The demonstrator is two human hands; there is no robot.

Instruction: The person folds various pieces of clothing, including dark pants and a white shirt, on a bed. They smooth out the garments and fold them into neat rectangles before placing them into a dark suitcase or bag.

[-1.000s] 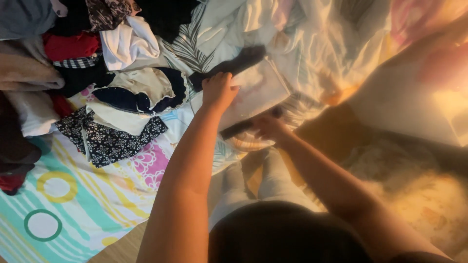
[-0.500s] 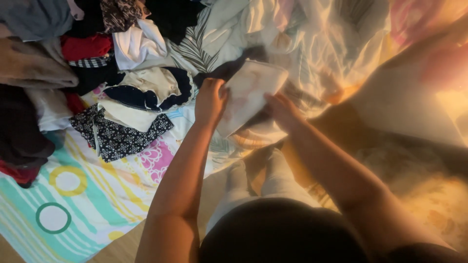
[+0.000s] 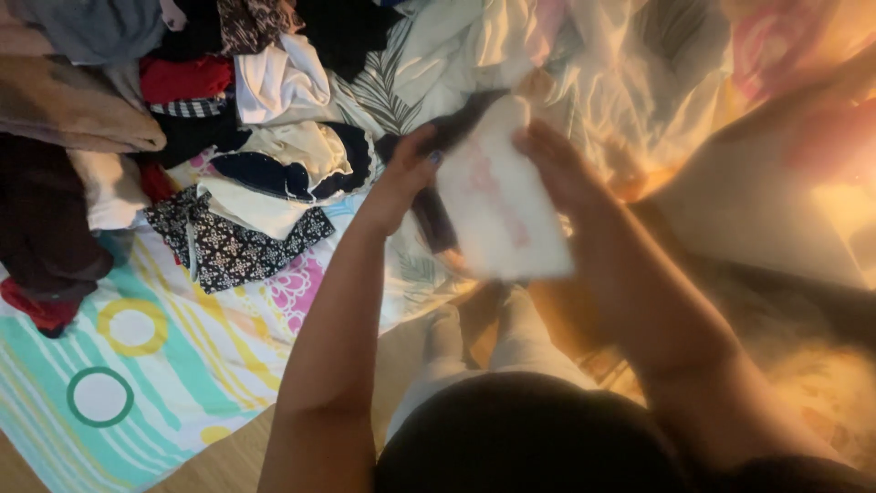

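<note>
Left hand point(image 3: 401, 178) and right hand point(image 3: 557, 164) grip a white cloth point(image 3: 502, 205), fingers clamped on its edges. The cloth is blurred. A clothes pile point(image 3: 182, 119) lies just left.

Single view only, from a camera worn on the person's head. It faces steeply downward and forward, over the person's own lap and forearms, onto the floor ahead. Range is close: the left hand point(image 3: 401, 183) and right hand point(image 3: 557, 164) sit near frame centre. A patterned sheet point(image 3: 137, 365) fills the lower left; a clothes pile point(image 3: 182, 119) the upper left.
</note>
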